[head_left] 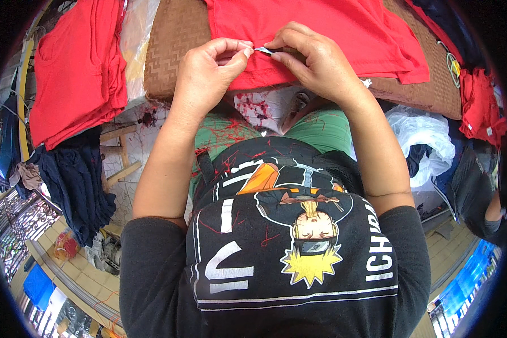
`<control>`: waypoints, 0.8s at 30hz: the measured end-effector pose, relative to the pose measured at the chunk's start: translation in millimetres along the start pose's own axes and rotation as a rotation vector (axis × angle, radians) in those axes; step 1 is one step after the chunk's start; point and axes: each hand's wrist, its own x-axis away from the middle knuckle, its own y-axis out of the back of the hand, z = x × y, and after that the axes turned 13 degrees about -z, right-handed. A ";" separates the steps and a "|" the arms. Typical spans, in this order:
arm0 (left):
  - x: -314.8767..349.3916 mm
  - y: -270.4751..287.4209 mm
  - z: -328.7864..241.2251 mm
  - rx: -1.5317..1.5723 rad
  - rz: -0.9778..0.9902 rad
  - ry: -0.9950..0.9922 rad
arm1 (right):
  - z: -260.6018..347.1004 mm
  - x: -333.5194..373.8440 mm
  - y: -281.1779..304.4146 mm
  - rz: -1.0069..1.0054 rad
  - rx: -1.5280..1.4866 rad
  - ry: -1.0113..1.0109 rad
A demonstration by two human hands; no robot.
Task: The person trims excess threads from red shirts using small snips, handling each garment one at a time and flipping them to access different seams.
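Note:
A red garment [315, 34] is spread over a brown cushioned board in front of me, its hem near my knees. Above that hem my left hand [211, 70] is closed, thumb and fingers pinched together. What it pinches is too small to make out. My right hand [315, 59] grips a small, pale blue-grey pointed piece [263, 50] between thumb and forefinger. The piece's tip points left and reaches close to the left fingertips; whether it touches them is unclear.
The brown patterned board [172, 48] reaches to both sides. Folded red garments [76, 70] are stacked at the left, above dark blue cloth [76, 180]. On the right are a clear plastic bag [425, 141] and more red cloth [479, 104]. Red thread scraps [225, 135] litter my lap.

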 end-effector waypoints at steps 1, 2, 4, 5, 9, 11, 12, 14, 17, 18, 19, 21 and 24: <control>-0.2 0.6 1.0 0.019 0.003 -0.003 | -0.2 -0.3 0.0 0.000 0.024 0.014; -0.7 1.3 3.1 0.039 0.005 -0.005 | 1.3 -1.1 0.6 0.009 0.004 -0.022; -0.6 1.5 4.3 0.058 0.002 -0.011 | 5.5 -2.5 2.9 0.028 -0.034 -0.095; -0.1 0.8 3.9 0.058 -0.004 -0.014 | 5.8 -3.3 1.3 0.022 -0.017 -0.066; -0.8 16.9 -10.5 -0.238 0.005 -0.539 | 6.3 -10.2 -1.6 -0.007 0.031 0.032; 4.3 48.1 -36.6 0.059 0.362 -0.447 | 8.7 -12.0 5.4 -0.043 0.054 0.019; 7.5 61.0 -51.2 0.209 0.544 -0.394 | 12.5 -10.5 13.4 -0.069 0.069 -0.014; 14.3 70.7 -67.9 0.053 0.515 -0.465 | 12.0 -6.2 21.8 -0.119 0.071 -0.096; 22.8 51.8 -57.7 -0.109 0.328 -0.477 | 12.9 5.9 26.9 -0.130 0.039 -0.216; 25.1 39.7 -46.2 -0.161 0.253 -0.508 | 12.9 9.2 24.7 -0.116 -0.037 -0.251; 26.0 29.7 -32.8 -0.326 0.173 -0.680 | 11.9 12.7 21.9 -0.127 -0.009 -0.205; 29.5 8.0 -13.4 -0.527 -0.006 -0.831 | 8.6 19.7 17.2 -0.155 0.051 -0.120; 31.8 -9.3 7.7 -0.617 -0.104 -0.832 | 0.9 26.8 15.3 -0.167 -0.029 -0.251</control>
